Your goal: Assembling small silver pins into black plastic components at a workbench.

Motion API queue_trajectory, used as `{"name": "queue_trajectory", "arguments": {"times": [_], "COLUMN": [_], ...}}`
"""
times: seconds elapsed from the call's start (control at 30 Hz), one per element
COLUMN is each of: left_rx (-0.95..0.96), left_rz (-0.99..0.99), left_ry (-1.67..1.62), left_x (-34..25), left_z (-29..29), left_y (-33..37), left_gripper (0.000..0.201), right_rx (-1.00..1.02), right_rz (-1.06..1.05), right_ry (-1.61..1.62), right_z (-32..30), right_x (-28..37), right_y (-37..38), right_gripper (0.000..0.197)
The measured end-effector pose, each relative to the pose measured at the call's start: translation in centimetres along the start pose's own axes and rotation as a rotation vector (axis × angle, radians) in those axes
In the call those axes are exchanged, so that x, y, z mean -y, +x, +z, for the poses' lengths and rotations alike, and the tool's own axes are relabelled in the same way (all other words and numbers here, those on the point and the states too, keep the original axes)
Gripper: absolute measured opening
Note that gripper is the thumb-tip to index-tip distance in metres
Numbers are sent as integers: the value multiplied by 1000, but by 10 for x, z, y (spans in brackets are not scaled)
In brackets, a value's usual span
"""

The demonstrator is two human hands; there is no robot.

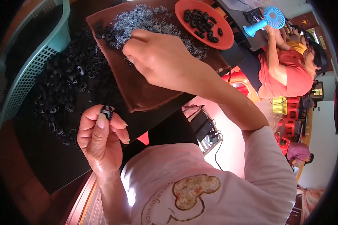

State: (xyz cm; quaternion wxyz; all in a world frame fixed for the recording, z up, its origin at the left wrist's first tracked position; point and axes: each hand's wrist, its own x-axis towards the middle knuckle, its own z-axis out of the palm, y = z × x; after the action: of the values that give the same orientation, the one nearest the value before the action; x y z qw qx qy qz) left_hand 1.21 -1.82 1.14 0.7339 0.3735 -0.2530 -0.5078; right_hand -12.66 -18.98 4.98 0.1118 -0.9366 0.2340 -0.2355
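In the head view, a brown cloth (142, 93) lies on the dark bench (45, 161), a heap of small metal springs (142, 20) spread over its far part. Just off the cloth's near left corner, the left hand (101, 138) has its grip closed, thumb against fingers, on a small black ribbed piece (107, 111). Above the cloth, the right hand (157, 58) is at the near edge of the springs with its fingers bent; whether its grip has hold of anything, I cannot tell. Left of the cloth is a pile of loose black pieces (60, 82), with a green basket (60, 28) beyond them. At the cloth's far right side sits an orange-red bowl (226, 40) holding more black rings (202, 24).
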Motion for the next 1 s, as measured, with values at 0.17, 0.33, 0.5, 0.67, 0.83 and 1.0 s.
{"name": "queue_trajectory", "arguments": {"times": [0.17, 0.33, 0.5, 0.67, 0.83, 1.0], "left_rx": [-3, -25, -7, -22, -50, -5], "left_rz": [1, 6, 6, 5, -15, -21], "left_ry": [0, -6, 9, 15, -3, -45], "left_x": [0, -2, 0, 0, 0, -2], "left_z": [1, 0, 1, 1, 0, -3], "left_y": [-1, -1, 1, 2, 1, 0], "left_gripper": [22, 21, 21, 22, 24, 25], "right_rx": [-81, -91, 0, 48, 183, 169], "right_rz": [23, 76, 188, 221, 232, 108], "right_ry": [48, -169, 251, 598, 996, 977], "right_z": [-5, -10, -22, -21, -12, -4], "right_x": [-19, -27, -32, -8, 31, 44], "right_y": [-3, -1, 3, 5, -3, -2], "right_gripper": [5, 6, 4, 13, 16, 9]}}
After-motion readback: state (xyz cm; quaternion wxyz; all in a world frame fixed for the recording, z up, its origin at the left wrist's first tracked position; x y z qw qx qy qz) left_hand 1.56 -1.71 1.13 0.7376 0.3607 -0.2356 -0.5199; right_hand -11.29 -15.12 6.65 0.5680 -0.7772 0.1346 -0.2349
